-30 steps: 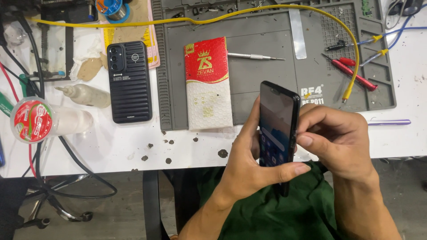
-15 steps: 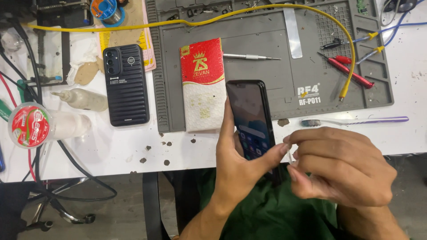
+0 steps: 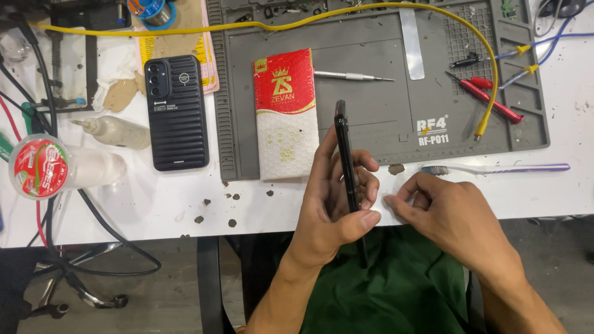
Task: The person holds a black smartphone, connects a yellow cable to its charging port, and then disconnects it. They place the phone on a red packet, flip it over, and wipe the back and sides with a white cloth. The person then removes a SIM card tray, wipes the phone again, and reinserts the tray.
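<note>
White bench top [image 3: 154, 210], speckled with dark crumbs and crowded along its back edge, carries a grey repair mat [image 3: 383, 130] with a yellow cable [image 3: 495, 68] looping over it. The left hand [image 3: 331, 201] grips a dark phone [image 3: 346, 158] at the table's near edge, thumb along the lower end and fingers wrapped behind; a second ago its screen faced the camera, and now it is turned edge-on, so only the thin side shows. The right hand [image 3: 448, 213] has come off the phone and rests just beside it, fingers loosely curled and, as far as the view shows, empty. Behind the phone lies a red and white padded packet [image 3: 286, 114], with a screwdriver [image 3: 352, 77] and red-handled probes [image 3: 489, 99] on the mat. Further left sit a second phone in a ribbed black case [image 3: 176, 111] and a glue bottle [image 3: 111, 131]; a toothbrush [image 3: 495, 168] lies near the right hand.
</note>
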